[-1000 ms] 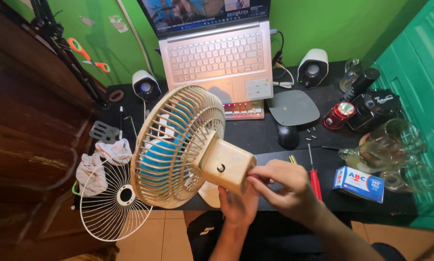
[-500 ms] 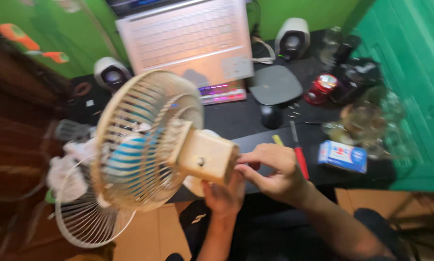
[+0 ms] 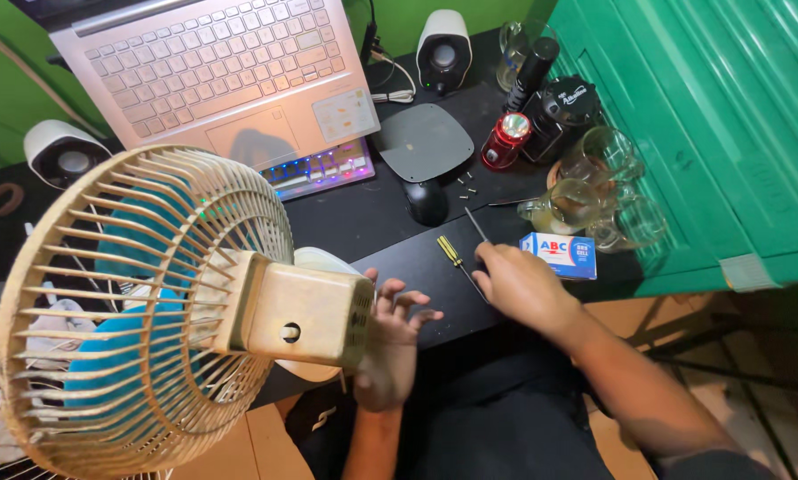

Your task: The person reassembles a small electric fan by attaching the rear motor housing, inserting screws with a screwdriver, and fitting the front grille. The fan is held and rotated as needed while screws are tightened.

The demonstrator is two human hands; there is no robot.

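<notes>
A beige fan [image 3: 141, 302] with blue blades and a wire cage is held up over the desk's front edge, its boxy motor housing [image 3: 297, 316] pointing at me. My left hand [image 3: 390, 342] supports the back of that housing, fingers spread along its vented rear. My right hand [image 3: 519, 284] rests on the black desk, curled over the handle of a screwdriver whose thin metal shaft [image 3: 476, 224] sticks out beyond the fingers. A second small screwdriver with a yellow and black handle [image 3: 452, 252] lies just left of that hand.
An open laptop [image 3: 203, 62], a lit keyboard [image 3: 323, 169], two speakers [image 3: 61, 156] [image 3: 442, 49], a mouse [image 3: 426, 200], a grey plate [image 3: 426, 140], loose screws [image 3: 464, 182], a red torch [image 3: 504, 142], glass mugs [image 3: 586, 191] and a small box [image 3: 557, 255] crowd the desk. A green door [image 3: 683, 133] stands right.
My right hand left the back of the motor housing and went down to the screwdriver on the desk. The view swung right and down; the fan now sits lower left.
</notes>
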